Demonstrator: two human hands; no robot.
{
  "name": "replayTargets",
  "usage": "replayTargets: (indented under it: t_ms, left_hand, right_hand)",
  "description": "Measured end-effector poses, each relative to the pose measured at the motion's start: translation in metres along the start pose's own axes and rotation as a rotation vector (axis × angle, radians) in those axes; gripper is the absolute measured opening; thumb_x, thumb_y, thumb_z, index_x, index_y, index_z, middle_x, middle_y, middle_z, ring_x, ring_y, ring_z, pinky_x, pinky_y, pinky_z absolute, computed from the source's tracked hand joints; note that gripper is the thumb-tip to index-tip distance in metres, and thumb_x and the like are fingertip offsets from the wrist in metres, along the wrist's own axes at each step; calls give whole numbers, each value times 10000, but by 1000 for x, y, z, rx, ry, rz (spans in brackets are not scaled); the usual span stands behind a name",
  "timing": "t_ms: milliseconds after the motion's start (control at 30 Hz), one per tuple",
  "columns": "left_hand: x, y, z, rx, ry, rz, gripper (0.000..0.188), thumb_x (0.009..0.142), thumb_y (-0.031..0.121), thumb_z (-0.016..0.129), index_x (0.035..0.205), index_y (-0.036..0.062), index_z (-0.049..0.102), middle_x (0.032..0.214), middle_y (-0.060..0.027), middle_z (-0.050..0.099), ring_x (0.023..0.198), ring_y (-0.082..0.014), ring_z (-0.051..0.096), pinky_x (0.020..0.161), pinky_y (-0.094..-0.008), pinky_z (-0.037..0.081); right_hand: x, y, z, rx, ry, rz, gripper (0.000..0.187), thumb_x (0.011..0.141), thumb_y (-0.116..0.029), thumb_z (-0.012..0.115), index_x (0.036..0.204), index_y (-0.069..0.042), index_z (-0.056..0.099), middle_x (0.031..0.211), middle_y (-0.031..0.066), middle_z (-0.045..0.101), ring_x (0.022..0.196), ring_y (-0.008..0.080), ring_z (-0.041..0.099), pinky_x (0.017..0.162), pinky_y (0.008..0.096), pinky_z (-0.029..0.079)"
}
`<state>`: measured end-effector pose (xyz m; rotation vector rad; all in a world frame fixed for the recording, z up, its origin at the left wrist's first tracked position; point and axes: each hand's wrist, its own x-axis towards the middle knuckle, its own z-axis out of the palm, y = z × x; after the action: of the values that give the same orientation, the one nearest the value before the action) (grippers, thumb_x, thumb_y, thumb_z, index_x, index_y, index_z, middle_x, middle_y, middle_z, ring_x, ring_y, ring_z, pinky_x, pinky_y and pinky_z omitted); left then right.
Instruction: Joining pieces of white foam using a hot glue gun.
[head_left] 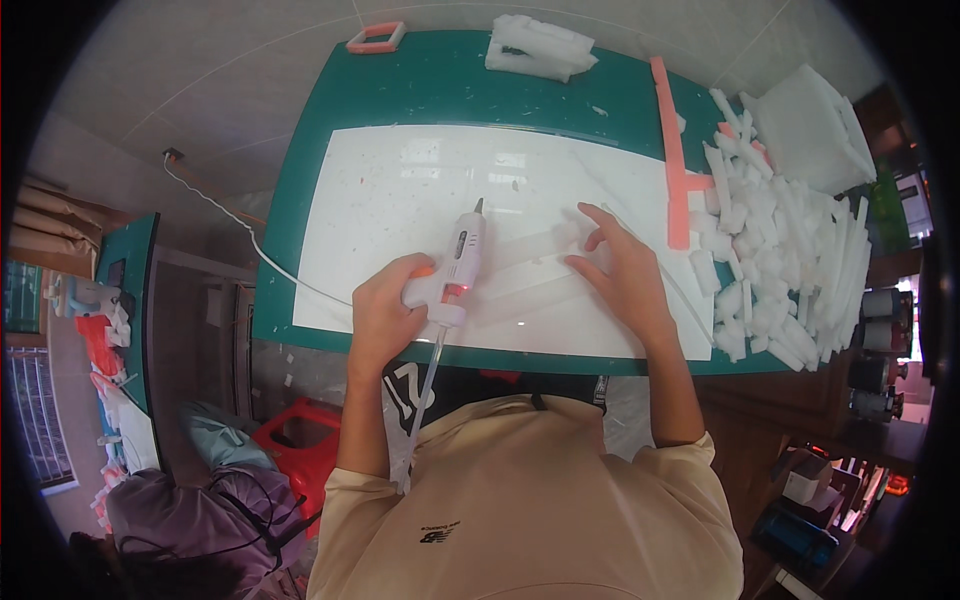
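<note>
My left hand (383,310) is wrapped round the handle of a white hot glue gun (466,248), whose dark nozzle points away from me. A long translucent glue stick (428,385) sticks out of the gun's back end, toward my body. My right hand (628,268) hovers over or rests on the white board (400,200), thumb and fingers apart. Pale, hard-to-see foam strips (535,270) lie on the board between my hands. Whether my right fingertips touch them, I cannot tell.
A pile of white foam offcuts (770,240) covers the table's right side, beside a pink strip (673,150) and a white foam block (815,125). Foam pieces (540,47) and a pink frame (377,38) lie along the green table's (440,80) far edge. A white cord (235,215) crosses from the left.
</note>
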<state>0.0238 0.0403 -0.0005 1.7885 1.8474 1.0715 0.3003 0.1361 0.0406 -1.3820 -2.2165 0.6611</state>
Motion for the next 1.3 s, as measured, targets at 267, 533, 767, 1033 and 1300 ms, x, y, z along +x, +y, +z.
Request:
replayTargets:
  t_ms: [267, 533, 767, 1033, 1300]
  left_hand:
    - [4, -4, -2, 0, -6, -17, 435, 624, -37, 644, 1051, 45, 630, 1001, -148, 673, 930, -332, 655, 814, -357, 520]
    - [-5, -21, -1, -39, 46, 14, 371, 744, 96, 720, 1070, -37, 602, 984, -150, 650, 923, -241, 616, 870, -340, 475]
    - [1, -6, -1, 191, 32, 28, 368, 838, 157, 703, 1106, -74, 602, 1067, -232, 636, 992, -356, 588, 933, -423, 452]
    - [1, 12, 5, 253, -28, 13, 329, 852, 192, 684, 1081, -33, 611, 1007, -203, 648, 938, -308, 600, 867, -396, 473]
    - [-1, 19, 7, 268, 49, 308, 267, 803, 140, 684, 966, -43, 578, 875, -178, 598, 784, -292, 557, 738, -384, 471]
  right_hand:
    - [-1, 7, 2, 31, 16, 22, 528, 782, -134, 724, 1275, -89, 539, 842, 95, 617, 800, 295, 613, 767, 349, 475]
    - [6, 55, 68, 186, 188, -292, 496, 854, -236, 655, 1305, -70, 534, 1267, 146, 586, 1127, 301, 572, 955, 391, 451]
    - [-3, 37, 36, 312, 152, -68, 478, 793, -235, 710, 1210, -94, 524, 929, 114, 646, 905, 307, 625, 765, 425, 472]
    - [3, 50, 67, 400, 384, -68, 373, 741, -316, 750, 1022, -99, 632, 864, 57, 640, 879, 281, 609, 742, 419, 458]
    - [10, 45, 72, 324, 403, -76, 417, 704, -413, 754, 996, -124, 684, 762, -24, 654, 825, 226, 626, 714, 398, 457]
